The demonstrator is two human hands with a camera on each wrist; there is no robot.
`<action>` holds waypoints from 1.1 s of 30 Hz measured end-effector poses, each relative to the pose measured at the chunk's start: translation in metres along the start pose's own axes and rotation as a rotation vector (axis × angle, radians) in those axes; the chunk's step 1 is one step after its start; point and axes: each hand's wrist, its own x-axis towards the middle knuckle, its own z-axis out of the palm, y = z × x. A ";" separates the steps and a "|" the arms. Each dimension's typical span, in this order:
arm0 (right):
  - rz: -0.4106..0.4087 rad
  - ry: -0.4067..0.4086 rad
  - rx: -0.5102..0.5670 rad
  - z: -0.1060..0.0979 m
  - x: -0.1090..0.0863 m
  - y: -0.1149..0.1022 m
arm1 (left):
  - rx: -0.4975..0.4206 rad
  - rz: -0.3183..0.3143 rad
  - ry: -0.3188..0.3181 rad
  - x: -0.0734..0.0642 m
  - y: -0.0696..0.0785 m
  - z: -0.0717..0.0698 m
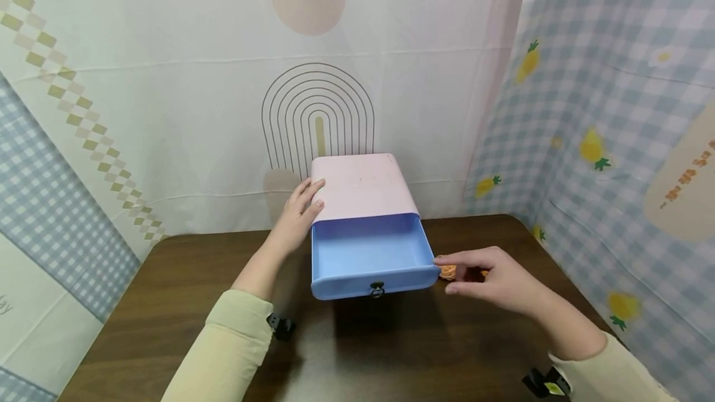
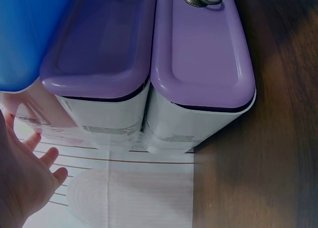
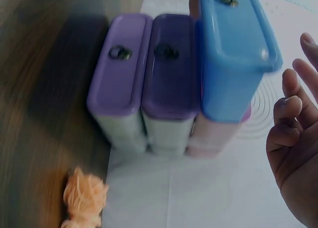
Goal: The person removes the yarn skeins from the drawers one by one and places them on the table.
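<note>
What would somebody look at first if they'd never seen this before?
Probably the bright blue drawer, sticking out of the pink box in the middle of the head view. Next, the two shiny purple drawers underneath it, shown in the wrist views. Then a stringy orange bundle on the dark table, near the right hand.

brown table (image 1: 184, 303), orange stringy bundle (image 3: 85, 195), pale printed cloth (image 1: 201, 110), checked cloth (image 1: 570, 98)
</note>
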 end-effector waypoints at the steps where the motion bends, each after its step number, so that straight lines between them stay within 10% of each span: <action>1: -0.018 -0.001 -0.001 0.003 0.001 -0.001 | -0.003 0.000 0.000 0.000 0.000 0.000; 10: -0.086 -0.056 0.021 0.030 0.003 -0.009 | -0.018 0.011 0.009 -0.001 -0.003 0.001; 19: 0.116 -0.131 0.071 0.063 -0.001 -0.007 | -0.016 0.007 0.015 -0.001 -0.002 0.001; 33: 0.213 -0.178 0.150 0.089 0.000 -0.001 | -0.015 0.010 0.018 -0.001 -0.002 0.001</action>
